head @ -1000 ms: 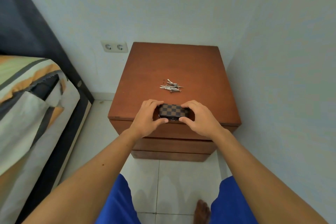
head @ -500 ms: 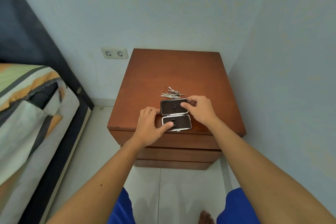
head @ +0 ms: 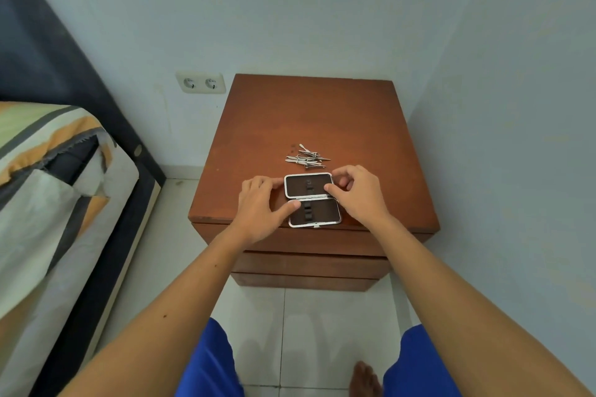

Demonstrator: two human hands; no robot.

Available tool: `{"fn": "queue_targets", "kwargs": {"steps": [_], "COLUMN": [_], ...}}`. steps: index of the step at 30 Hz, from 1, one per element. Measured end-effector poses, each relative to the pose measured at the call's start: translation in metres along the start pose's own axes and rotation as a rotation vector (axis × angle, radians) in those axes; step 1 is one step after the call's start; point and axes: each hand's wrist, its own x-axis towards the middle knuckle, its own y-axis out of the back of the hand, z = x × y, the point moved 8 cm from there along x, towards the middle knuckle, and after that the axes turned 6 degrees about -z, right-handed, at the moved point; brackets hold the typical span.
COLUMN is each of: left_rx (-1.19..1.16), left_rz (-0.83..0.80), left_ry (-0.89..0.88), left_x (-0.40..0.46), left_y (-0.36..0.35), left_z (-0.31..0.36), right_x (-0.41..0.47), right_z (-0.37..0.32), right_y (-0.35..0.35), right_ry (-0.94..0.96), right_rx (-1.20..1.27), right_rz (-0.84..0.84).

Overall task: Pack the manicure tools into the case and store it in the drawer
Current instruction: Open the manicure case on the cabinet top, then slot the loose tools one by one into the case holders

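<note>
Your left grip and right grip both pinch the open case lying between them; the tools sit just beyond.

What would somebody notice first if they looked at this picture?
Probably the little open case, lying flat near the front edge of the brown nightstand, with the left hand and right hand holding its sides. Just behind it sits a shiny heap of metal manicure tools, not yet packed.

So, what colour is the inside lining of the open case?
The case lining is dark brown; head view.
</note>
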Motion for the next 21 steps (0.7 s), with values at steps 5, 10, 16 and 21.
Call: {"fn": "queue_targets", "kwargs": {"steps": [5, 10, 16, 21], "left_rx": [-0.012, 0.041, 0.037, -0.018], "left_rz": [0.055, 0.025, 0.052, 0.035], "left_ry": [0.036, 0.009, -0.008, 0.012], "left_x": [0.031, 0.048, 0.038, 0.008], "left_y": [0.018, 0.014, 0.014, 0.018], "left_z": [0.003, 0.009, 0.008, -0.004], "right_x": [-0.039, -0.059, -0.06, -0.04], "right_z": [0.005, 0.006, 0.008, 0.009], "right_y": [0.001, 0.0, 0.003, 0.009], "right_ry": [0.052, 0.045, -0.021, -0.048], "right_rx": [-0.017, -0.093, -0.108, -0.103], "right_rz": [-0.01, 0.011, 0.037, 0.025]}}
